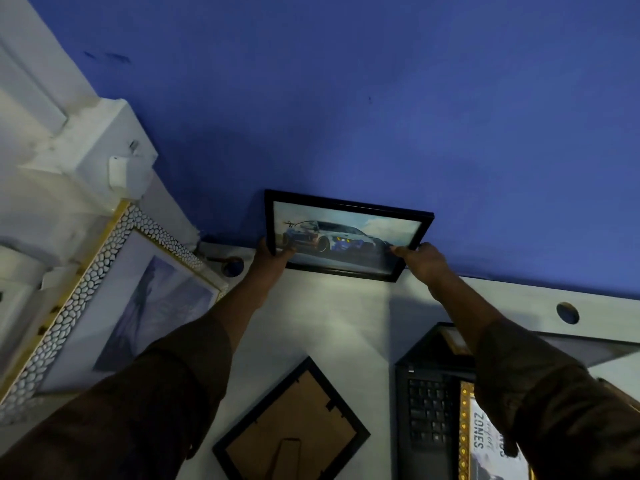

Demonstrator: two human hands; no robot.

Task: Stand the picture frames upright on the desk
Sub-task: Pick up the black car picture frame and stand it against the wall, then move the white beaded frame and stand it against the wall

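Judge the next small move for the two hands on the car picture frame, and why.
Probably settle the car picture frame onto the desk leaning at the blue wall, then let go. The left hand and right hand grip its lower corners, and it is already upright at the desk's back edge.

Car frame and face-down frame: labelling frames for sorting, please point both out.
Car frame (346, 233): head view, on the car picture.
Face-down frame (294, 417): head view, on its brown backing board.
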